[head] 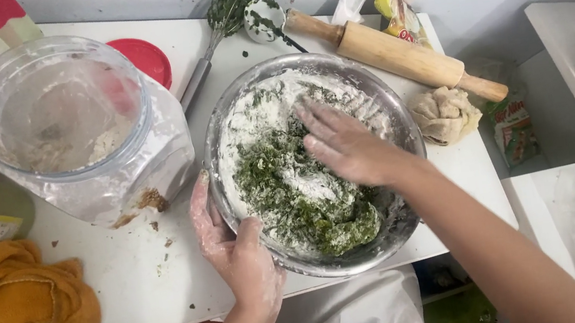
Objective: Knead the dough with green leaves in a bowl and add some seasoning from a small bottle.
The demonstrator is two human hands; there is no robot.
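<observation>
Steel bowl [393, 102] near table edge: left hand [236, 250] clamps its rim, right hand [347, 146] flat, open, pressing green floury mix [292, 191].

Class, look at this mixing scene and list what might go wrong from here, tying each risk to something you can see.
1. The bowl overhangs the table edge; only the left hand grips its rim, so it may tip.
2. Flour lies high against the wall while the right hand presses in; some may spill.
3. The open jar stands close by; a floury hand could knock it.
</observation>
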